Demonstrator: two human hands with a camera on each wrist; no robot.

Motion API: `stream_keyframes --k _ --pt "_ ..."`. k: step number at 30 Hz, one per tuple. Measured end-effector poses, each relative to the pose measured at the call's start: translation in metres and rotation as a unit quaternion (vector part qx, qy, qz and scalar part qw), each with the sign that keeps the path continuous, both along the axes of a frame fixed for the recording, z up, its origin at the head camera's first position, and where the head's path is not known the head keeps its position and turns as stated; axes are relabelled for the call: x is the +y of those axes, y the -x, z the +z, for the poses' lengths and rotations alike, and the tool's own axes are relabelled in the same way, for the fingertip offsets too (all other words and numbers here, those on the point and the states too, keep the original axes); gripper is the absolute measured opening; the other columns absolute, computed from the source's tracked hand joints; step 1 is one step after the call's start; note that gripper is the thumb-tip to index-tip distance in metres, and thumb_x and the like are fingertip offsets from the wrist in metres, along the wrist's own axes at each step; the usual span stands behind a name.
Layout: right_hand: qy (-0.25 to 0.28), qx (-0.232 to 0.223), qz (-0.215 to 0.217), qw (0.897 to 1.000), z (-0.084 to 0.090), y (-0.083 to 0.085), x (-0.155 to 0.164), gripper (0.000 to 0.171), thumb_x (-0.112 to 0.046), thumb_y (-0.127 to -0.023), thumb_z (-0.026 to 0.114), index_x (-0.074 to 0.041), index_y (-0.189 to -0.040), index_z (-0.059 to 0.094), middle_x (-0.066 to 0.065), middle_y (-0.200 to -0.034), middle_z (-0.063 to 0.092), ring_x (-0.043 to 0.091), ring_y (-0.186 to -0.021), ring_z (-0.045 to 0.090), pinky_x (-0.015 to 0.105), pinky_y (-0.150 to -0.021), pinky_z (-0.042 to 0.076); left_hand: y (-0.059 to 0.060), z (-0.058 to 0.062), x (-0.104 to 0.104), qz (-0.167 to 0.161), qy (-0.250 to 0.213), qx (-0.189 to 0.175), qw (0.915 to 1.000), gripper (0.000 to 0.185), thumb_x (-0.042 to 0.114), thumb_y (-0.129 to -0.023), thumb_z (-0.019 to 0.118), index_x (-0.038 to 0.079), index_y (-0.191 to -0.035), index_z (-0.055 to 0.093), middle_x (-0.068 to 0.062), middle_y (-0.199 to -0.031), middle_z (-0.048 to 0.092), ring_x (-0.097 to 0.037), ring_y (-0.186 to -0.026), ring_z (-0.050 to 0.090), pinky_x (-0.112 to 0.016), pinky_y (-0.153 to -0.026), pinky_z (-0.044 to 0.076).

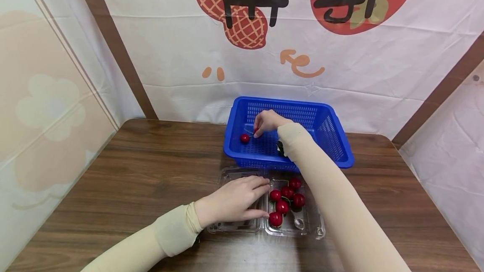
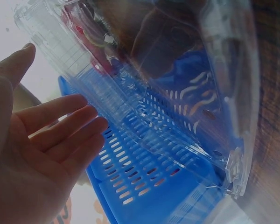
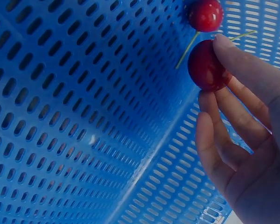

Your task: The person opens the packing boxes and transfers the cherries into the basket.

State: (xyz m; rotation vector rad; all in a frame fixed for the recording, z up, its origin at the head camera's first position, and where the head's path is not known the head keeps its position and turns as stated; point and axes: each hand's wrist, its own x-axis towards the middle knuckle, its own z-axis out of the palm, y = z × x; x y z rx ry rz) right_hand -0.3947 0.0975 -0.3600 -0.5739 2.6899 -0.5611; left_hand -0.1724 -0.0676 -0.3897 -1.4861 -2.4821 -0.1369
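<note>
Inside the blue basket (image 1: pixel 289 163), my right hand (image 1: pixel 269 121) pinches a cherry (image 3: pixel 206 66) between thumb and fingers. Another cherry (image 1: pixel 244 138), with its stem, lies on the basket floor just left of that hand. In front of the basket is an opened clear plastic clamshell box (image 1: pixel 291 231). Its right half holds several red cherries (image 1: pixel 282 207), some with green stems. My left hand (image 1: pixel 238 198) is over the box's left half, fingers stretched out and fingertips near the middle fold. In the left wrist view its fingers (image 2: pixel 65 109) are extended beside the clear plastic.
The brown wooden table (image 1: pixel 151 188) carries the basket and the box. A printed white fabric wall (image 1: pixel 170 45) rises right behind the basket, with more fabric panels at both sides. The right forearm (image 1: pixel 340 196) reaches past the right side of the box.
</note>
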Motion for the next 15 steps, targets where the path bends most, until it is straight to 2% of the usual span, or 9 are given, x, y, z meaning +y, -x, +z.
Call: stream_keyframes --k 8,15 --pt "-0.003 -0.010 0.001 1.000 -0.005 0.000 0.000 0.025 -0.023 -0.078 0.079 -0.009 -0.095 0.067 0.003 -0.096 0.071 0.015 -0.088 0.064 0.033 -0.086 0.051 0.001 -0.001 0.000 -0.001 -0.006 0.006 1.0000 0.063 0.057 -0.087 0.056 0.006 -0.124 0.061 -0.009 -0.130 0.058 -0.020 -0.120 0.055 -0.030 -0.104 0.044" --pt "0.010 -0.035 -0.009 0.999 -0.012 0.002 0.001 0.025 -0.024 -0.078 0.079 -0.009 -0.094 0.067 0.003 -0.092 0.070 0.014 -0.083 0.062 0.029 -0.076 0.051 0.001 -0.002 0.000 0.000 -0.001 -0.001 1.0000 0.065 0.058 -0.088 0.054 0.005 -0.125 0.060 -0.009 -0.131 0.058 -0.019 -0.121 0.055 -0.029 -0.104 0.044"
